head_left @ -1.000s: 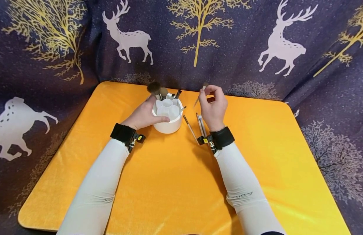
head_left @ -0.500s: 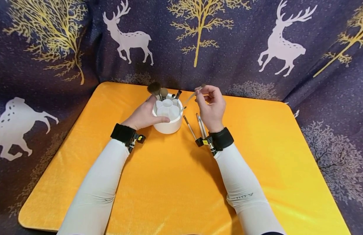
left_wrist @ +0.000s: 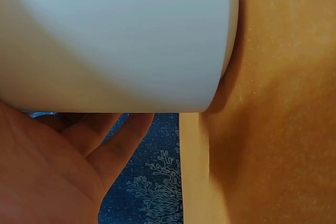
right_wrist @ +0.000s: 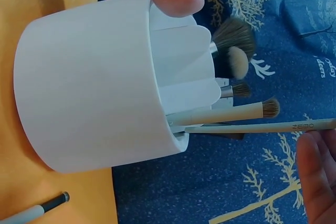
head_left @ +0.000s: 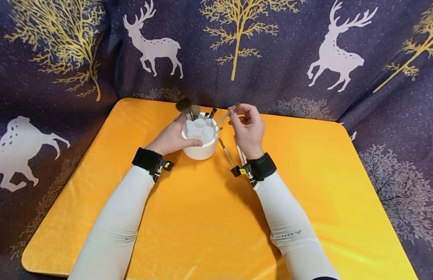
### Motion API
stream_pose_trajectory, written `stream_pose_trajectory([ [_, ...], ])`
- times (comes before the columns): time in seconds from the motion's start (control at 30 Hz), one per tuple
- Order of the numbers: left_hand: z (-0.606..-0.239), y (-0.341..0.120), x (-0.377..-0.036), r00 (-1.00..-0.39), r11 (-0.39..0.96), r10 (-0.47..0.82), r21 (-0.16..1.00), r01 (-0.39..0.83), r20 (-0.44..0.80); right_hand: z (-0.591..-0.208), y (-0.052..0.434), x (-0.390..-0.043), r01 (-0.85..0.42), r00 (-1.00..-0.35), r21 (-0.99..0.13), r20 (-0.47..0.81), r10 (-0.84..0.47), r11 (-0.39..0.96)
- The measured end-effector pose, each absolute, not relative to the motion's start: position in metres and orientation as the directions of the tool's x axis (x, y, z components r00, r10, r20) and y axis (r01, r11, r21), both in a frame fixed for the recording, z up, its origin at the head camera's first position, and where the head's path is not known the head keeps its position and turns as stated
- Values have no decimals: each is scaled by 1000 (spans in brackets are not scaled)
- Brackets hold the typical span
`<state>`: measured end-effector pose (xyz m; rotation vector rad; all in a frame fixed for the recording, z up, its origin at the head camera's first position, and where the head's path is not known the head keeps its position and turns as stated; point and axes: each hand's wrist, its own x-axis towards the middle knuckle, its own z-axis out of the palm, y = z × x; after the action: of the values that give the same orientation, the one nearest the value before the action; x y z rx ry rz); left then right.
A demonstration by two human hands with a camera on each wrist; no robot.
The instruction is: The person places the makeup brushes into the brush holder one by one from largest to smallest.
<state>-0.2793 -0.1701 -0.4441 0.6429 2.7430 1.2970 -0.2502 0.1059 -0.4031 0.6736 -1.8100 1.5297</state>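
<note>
Your left hand [head_left: 172, 137] is wrapping around the white brush holder [head_left: 200, 142], thumb lying along the near rim and fingers curling round the far side, so it's gripping the cup firmly. The holder is sitting upright on the orange mat [head_left: 216, 217], toward the back edge. In the left wrist view you're seeing the cup's smooth wall [left_wrist: 121, 40] pressing right against your palm [left_wrist: 47, 177].

Your right hand [head_left: 247, 130] is pinching a thin light-handled brush [head_left: 226, 115] between thumb and fingertips, holding it tilted, with its lower end sitting at the holder's right rim. From the right wrist camera that brush [right_wrist: 262, 127] is running almost level, its tip poking into a compartment on the holder [right_wrist: 100, 98], just below another small brush [right_wrist: 231, 113] already leaning there. A big fluffy brush [right_wrist: 231, 36], a rounder pale-tipped one [right_wrist: 237, 60] and a smaller dark-tipped one [right_wrist: 239, 89] are standing in the other slots.

A few more brushes [head_left: 234, 151] are lying on the mat just under your right wrist, beside the holder; one dark-ended handle [right_wrist: 34, 209] is showing at the bottom of the right wrist view. A navy cloth with deer and gold trees [head_left: 237, 46] is hanging behind the mat.
</note>
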Motion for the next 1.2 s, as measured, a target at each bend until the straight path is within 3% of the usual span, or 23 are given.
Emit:
stream_pose_trajectory([
  [0.57,-446,-171,-278,-915,570,379,745,348,137,-408,102,-251,-722,-672,-653,741,-5,228],
  [0.8,-444,-171,-277,-916,561,381,755,339,128,-410,101,-252,-668,-728,-680,682,-73,302],
  [1.2,-444,-170,-279,-915,557,381,757,341,132,-411,109,-256,-635,-742,-696,670,-16,336],
])
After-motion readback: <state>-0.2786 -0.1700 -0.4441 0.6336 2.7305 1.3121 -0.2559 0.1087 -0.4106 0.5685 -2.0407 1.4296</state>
